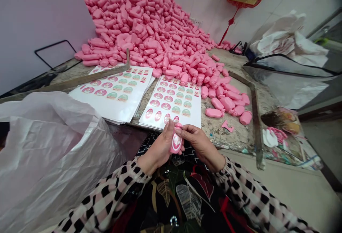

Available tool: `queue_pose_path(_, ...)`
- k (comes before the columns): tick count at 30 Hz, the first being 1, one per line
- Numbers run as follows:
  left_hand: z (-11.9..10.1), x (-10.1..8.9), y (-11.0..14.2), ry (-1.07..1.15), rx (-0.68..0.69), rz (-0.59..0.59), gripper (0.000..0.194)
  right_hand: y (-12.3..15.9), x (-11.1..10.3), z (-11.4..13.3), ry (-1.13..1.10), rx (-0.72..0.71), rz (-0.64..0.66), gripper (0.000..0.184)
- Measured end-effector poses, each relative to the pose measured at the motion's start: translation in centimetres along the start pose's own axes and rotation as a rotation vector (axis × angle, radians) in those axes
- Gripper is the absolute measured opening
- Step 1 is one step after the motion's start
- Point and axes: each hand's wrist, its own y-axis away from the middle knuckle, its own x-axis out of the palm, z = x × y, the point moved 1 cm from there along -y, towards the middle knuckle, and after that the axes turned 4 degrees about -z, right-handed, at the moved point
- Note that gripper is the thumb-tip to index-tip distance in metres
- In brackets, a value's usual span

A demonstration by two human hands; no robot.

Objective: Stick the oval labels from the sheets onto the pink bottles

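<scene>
A small pink plastic bottle [176, 144] with an oval sticker on its front stands upright between my hands, just off the table's front edge. My left hand [159, 148] is wrapped round its side and back. With bent fingers my right hand [200, 141] touches the bottle near its neck; whether it pinches the sticker's edge is too small to tell. Right behind my hands lies a sticker sheet [171, 99] with rows of pink and green labels. A second stack of sticker sheets [113, 92] lies to its left.
A huge heap of pink bottles [149, 22] covers the back of the worn table [213, 133]. Wooden strips [258, 119] border the work area. A pink plastic scrap [227, 126] lies at right. A large white sack [53, 154] is at left, a clear bag [283, 79] at right.
</scene>
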Motion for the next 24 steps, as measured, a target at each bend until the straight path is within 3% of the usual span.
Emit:
queue_pose_path(3, 0.1, 0.3, 0.5, -0.089, -0.007, 0.154, 0.046, 0.3, -0.5, -0.1, -0.117, 0.038, -0.029, 0.031)
queue_pose_path(9, 0.8, 0.6, 0.7, -0.222, -0.106, 0.345, 0.087, 2.5, -2.1, -0.4, -0.139, 0.011, -0.068, 0.027)
queue_pose_path(12, 1.9, 0.8, 0.3, -0.264, -0.123, 0.422, 0.098, 4.1, -4.7, -0.3, -0.054, -0.059, -0.201, 0.027)
queue_pose_path(15, 2.8, 0.8, -0.1, -0.271, -0.143, 0.463, 0.096, 6.1, -9.1, -0.5, 0.177, -0.099, -0.379, 0.031)
queue_pose_path(19, 3.0, 0.6, -0.3, -0.331, -0.167, 0.433, 0.089, 9.5, -14.5, -2.4, 0.709, 0.075, -0.457, 0.034)
queue_pose_path(21, 3.0, 0.6, -0.4, -0.356, -0.176, 0.416, 0.086, 11.2, -15.7, -3.8, 0.941, 0.189, -0.427, 0.033)
queue_pose_path(24, 3.0, 0.6, -0.4, -0.367, -0.185, 0.403, 0.082, 12.4, -15.8, -5.0, 1.188, 0.254, -0.364, 0.034)
